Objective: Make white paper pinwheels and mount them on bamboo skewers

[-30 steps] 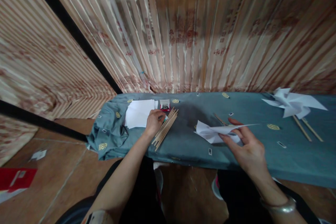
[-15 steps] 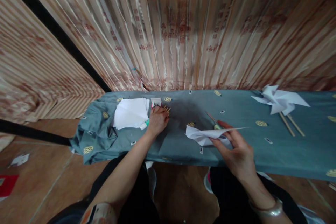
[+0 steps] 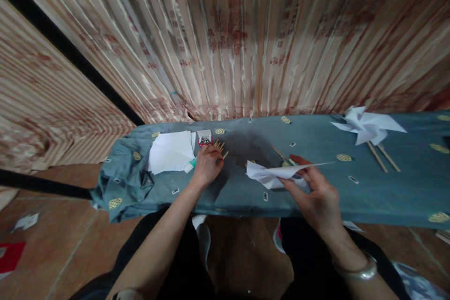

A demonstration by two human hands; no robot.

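The right hand gripped a folded white paper between its thumb and fingers, holding it over the front half of the cloth-covered desk, with one thin edge pointing out to the right past the fingers. A slim tool with a pale green handle lay just behind that paper, its handle partly hidden by the paper and fingers. The left hand was bent over a bundle of wooden sticks, whose tips showed beyond its fingers; whether it had closed on any of them could not be told. Just behind the left hand stood an open small red box with small dark and shiny pieces inside. A green-and-white item lay beside the left hand, against the corner of a stack of white paper. Well apart, toward the right end of the desk, lay white paper pinwheels, with two sticks reaching out from under them toward the front edge
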